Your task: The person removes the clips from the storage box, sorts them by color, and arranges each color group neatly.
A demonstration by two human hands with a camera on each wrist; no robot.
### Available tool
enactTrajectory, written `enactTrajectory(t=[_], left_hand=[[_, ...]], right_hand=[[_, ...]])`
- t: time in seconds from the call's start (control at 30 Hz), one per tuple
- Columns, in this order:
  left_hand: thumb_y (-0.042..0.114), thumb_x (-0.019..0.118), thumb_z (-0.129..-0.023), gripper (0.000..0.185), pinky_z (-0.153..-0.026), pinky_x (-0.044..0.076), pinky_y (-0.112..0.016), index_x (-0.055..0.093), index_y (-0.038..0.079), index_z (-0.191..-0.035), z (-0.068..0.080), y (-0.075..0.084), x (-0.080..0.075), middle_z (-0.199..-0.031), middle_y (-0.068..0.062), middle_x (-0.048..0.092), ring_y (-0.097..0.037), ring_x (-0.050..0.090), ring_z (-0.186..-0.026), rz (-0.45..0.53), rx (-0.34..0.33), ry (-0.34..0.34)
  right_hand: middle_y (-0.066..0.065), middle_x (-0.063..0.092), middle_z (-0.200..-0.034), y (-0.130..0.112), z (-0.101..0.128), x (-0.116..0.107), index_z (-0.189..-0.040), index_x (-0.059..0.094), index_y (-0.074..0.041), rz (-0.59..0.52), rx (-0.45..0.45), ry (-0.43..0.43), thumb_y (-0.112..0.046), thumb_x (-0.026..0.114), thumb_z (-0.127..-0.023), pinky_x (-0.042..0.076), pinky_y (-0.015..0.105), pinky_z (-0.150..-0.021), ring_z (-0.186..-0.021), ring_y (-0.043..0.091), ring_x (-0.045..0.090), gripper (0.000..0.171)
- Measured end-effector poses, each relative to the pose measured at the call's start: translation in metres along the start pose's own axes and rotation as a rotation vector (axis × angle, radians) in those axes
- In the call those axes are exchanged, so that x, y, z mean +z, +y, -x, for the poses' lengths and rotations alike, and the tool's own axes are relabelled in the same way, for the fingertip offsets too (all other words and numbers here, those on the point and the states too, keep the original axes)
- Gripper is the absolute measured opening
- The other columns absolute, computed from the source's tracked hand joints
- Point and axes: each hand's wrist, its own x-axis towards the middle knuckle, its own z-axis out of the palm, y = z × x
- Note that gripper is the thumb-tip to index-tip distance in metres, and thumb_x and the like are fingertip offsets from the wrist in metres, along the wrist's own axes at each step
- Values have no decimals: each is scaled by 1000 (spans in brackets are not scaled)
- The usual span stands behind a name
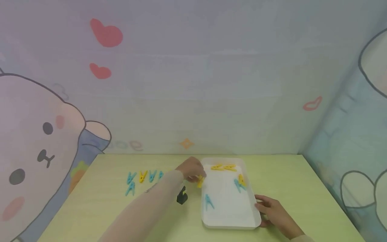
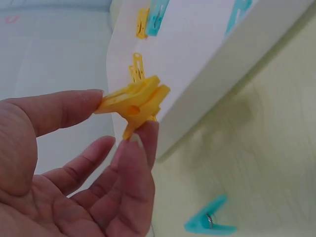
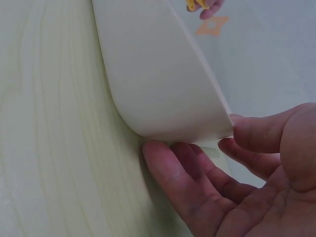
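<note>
My left hand [image 1: 191, 169] pinches a yellow clothespin [image 2: 133, 101] between thumb and fingertips, beside the far left edge of the white tray [image 1: 226, 205]. In the left wrist view the clothespin's jaws point toward the tray. My right hand [image 1: 273, 212] holds the tray at its near right side, thumb [image 3: 252, 132] at the rim and fingers against the outer wall. Inside the tray, yellow clothespins [image 1: 229, 167] lie at the far end. A yellow clothespin [image 1: 242, 180] and a blue clothespin [image 1: 238, 185] overlap by the right wall; another blue clothespin [image 1: 208, 201] lies near the left wall.
Left of the tray, several blue clothespins [image 1: 130, 189] and one yellow clothespin [image 1: 142, 176] lie on the pale wooden table [image 1: 284, 178]; my left forearm [image 1: 151, 205] partly covers this group. A printed cloth backdrop [image 1: 211, 84] stands behind the table.
</note>
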Motion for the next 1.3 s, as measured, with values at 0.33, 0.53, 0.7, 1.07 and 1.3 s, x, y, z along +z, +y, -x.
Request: enactTrajectory(t=[0.33,0.53,0.7,1.07,1.3], left_hand=[[15,72,-88,44,-75,57,-41,59,-5,-126,11,-37,-27,-114,-11,64,-29,69,-86,181,23,-56],[15,72,-89,42,-71,58,-41,61,-4,-124,21,-60,-42,-111,-10,67,-28,70,-84,171,-9,-7],[13,72,-88,36,-66,57,-40,62,-3,-118,35,-78,-51,-98,-7,69,-26,70,-76,127,-44,71],[11,72,-87,25,-64,56,-41,63,-1,-107,58,-107,-64,-110,-11,65,-24,67,-73,81,-108,193],[3,70,-81,12,-47,46,-27,58,3,-78,57,-127,-69,-67,-6,59,-15,51,-50,-82,-100,294]], right_hand=[[16,63,-116,3,-4,-5,-142,46,4,27,-2,1,-15,59,-100,57,41,-65,-94,25,62,48],[14,64,-114,2,-7,-7,-142,46,4,28,-4,-8,-15,58,-100,57,42,-66,-92,25,62,48],[13,65,-110,4,-8,-9,-142,47,4,4,1,-20,-15,60,-100,57,43,-67,-94,26,63,48],[26,58,-125,8,-4,-20,-143,44,6,8,26,-25,-21,60,-100,58,43,-69,-99,30,64,53],[22,61,-120,9,-2,-25,-144,42,6,2,36,-22,-21,60,-100,58,43,-68,-97,27,64,55]])
